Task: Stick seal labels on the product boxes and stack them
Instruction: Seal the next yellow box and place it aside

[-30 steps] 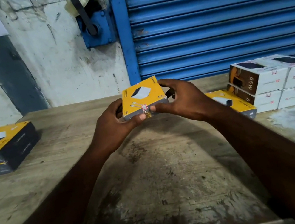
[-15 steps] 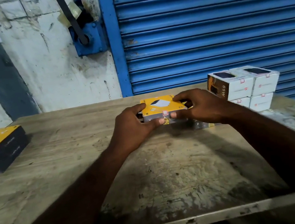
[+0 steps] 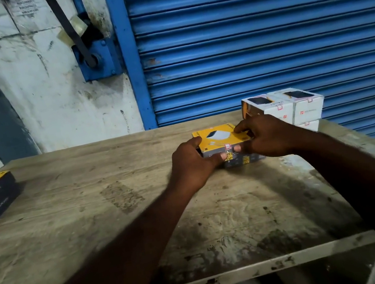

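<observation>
Right now the left hand (image 3: pixel 191 165) and right hand (image 3: pixel 269 138) pinch the yellow box (image 3: pixel 218 136) by its sides atop another box (image 3: pixel 246 159) on the desk (image 3: pixel 119 216), beside the white boxes (image 3: pixel 297 108). Released off-square, it could slide off, and the thumbs may scuff the seal label (image 3: pixel 228 146).

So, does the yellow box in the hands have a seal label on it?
Yes, a red-edged seal label wraps over the front edge of the yellow box.

The left forearm (image 3: pixel 125 248) and the right forearm (image 3: pixel 362 173) are bare as far up as the view shows them, the left hand (image 3: pixel 190 164) and the right hand (image 3: pixel 270 137) are bare too, and each thumb carries a short, trimmed nail.
</observation>
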Action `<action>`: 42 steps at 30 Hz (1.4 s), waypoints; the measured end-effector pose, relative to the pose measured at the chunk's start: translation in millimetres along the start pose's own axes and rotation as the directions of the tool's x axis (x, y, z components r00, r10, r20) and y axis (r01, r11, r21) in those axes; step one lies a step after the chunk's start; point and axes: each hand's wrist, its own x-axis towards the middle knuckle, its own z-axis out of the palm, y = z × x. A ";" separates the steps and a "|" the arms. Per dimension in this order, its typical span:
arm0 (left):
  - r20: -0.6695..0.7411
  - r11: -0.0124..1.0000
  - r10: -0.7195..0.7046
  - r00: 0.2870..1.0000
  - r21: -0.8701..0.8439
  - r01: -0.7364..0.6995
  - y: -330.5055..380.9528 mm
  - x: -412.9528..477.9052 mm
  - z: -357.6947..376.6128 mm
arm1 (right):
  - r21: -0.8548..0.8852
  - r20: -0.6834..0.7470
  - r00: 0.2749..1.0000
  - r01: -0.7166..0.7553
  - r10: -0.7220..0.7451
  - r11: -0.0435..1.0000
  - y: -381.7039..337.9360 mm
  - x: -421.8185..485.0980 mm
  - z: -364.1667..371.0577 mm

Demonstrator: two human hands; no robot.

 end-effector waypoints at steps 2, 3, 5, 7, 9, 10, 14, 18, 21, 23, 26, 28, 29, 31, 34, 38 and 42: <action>0.002 1.000 -0.007 1.000 0.003 0.007 1.8 0.9 4.7 | -0.020 -0.039 0.999 0.008 -0.009 1.000 1.9 -1.8 3.4; 0.004 1.000 -0.011 1.000 0.000 0.011 2.4 1.5 7.8 | -0.038 -0.066 0.997 0.024 -0.027 0.999 3.2 -2.6 5.0; 0.003 1.000 -0.014 1.000 -0.008 0.015 3.2 2.6 13.5 | -0.083 -0.123 0.990 0.062 -0.072 0.995 7.2 -2.5 9.2; -0.004 1.000 -0.008 1.000 -0.001 0.008 4.1 3.6 17.9 | -0.119 -0.176 0.979 0.083 -0.103 0.989 12.0 -1.2 12.7; 0.000 1.000 -0.004 1.000 0.001 0.004 6.2 5.3 23.8 | -0.135 -0.228 0.966 0.096 -0.126 0.986 19.1 0.9 15.2; 0.003 1.000 -0.004 1.000 0.004 0.004 7.5 6.1 26.3 | -0.149 -0.242 0.960 0.106 -0.140 0.983 22.1 1.9 16.6; -0.012 1.000 0.017 1.000 0.018 -0.017 11.4 10.3 33.3 | -0.246 -0.257 0.944 0.144 -0.208 0.959 28.6 4.1 19.5; -0.002 0.999 0.036 0.999 0.037 -0.036 15.3 13.1 40.3 | -0.269 -0.320 0.923 0.127 -0.213 0.955 33.1 5.5 22.6; 0.005 0.996 0.053 0.999 0.065 -0.054 15.1 14.9 42.4 | -0.253 -0.342 0.912 0.141 -0.225 0.957 32.9 4.6 25.2; 0.012 0.996 0.057 0.998 0.071 -0.058 13.6 15.6 42.3 | -0.242 -0.361 0.905 0.142 -0.225 0.960 31.9 3.0 24.7; 0.017 0.998 0.051 0.999 0.048 -0.051 13.1 13.8 42.7 | -0.232 -0.380 0.898 0.141 -0.223 0.963 30.4 0.9 24.1; 0.017 0.996 0.064 0.998 0.058 -0.065 12.9 12.5 42.2 | -0.228 -0.381 0.896 0.146 -0.226 0.963 28.9 0.2 24.9; 0.018 0.995 0.073 0.997 0.062 -0.074 12.3 12.4 42.1 | -0.227 -0.380 0.896 0.148 -0.228 0.963 28.8 0.2 25.1; 0.018 0.994 0.088 0.996 0.069 -0.089 11.4 11.9 41.1 | -0.232 -0.376 0.897 0.152 -0.233 0.961 29.0 0.2 25.2; 0.016 0.991 0.102 0.995 0.085 -0.103 8.8 11.9 40.0 | -0.243 -0.370 0.898 0.155 -0.239 0.957 29.6 0.6 25.5; 0.020 0.990 0.115 0.993 0.083 -0.116 6.5 12.3 39.0 | -0.227 -0.368 0.901 0.153 -0.231 0.962 27.6 1.1 26.2; 0.014 0.989 0.130 0.991 0.070 -0.131 4.7 12.3 33.9 | -0.199 -0.384 0.901 0.135 -0.204 0.971 19.1 -1.9 23.9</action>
